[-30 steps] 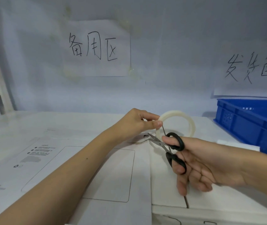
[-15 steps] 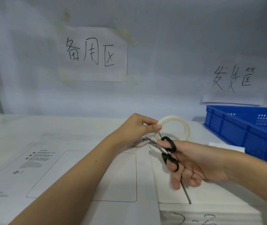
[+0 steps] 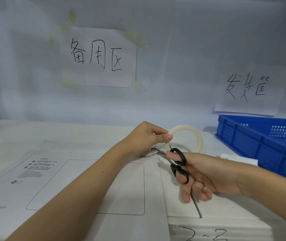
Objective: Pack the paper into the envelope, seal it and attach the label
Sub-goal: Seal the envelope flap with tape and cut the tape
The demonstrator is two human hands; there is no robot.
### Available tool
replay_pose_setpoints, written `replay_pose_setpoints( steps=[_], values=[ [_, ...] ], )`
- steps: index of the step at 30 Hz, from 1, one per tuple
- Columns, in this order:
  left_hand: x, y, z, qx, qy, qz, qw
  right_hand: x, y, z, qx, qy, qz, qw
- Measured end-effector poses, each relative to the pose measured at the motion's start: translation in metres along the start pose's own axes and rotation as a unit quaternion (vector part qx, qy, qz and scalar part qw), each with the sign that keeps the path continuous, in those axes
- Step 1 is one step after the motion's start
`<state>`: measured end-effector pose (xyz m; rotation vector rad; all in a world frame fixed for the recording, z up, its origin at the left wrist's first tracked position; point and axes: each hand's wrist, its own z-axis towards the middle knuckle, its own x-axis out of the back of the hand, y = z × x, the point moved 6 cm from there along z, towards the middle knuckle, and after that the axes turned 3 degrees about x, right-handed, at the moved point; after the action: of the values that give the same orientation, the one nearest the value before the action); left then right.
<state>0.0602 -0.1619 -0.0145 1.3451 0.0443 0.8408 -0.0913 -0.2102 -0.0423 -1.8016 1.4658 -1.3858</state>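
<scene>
Sealing step is being worked: tape roll (image 3: 185,138) is being pinched upright by left hand (image 3: 143,138), scissors (image 3: 175,161) are being gripped by right hand (image 3: 206,176), blades just below left fingertips. Envelope (image 3: 86,186) is lying under left forearm. Label is not yet being attached, apparently.

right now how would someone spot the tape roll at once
Start at the blue crate on the right and move left along the white table. The tape roll stands there, pinched by the left hand: the only pale ring, just behind the black-handled scissors.
</scene>
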Motion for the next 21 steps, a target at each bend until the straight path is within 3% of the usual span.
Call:
replay_pose_setpoints(
  steps=[21],
  values=[
    [0.0013, -0.0010, 0.0007, -0.004, 0.006, 0.010, 1.000, 0.0010, 0.0018, 0.0008, -0.002, 0.003, -0.002, 1.000]
  ],
)
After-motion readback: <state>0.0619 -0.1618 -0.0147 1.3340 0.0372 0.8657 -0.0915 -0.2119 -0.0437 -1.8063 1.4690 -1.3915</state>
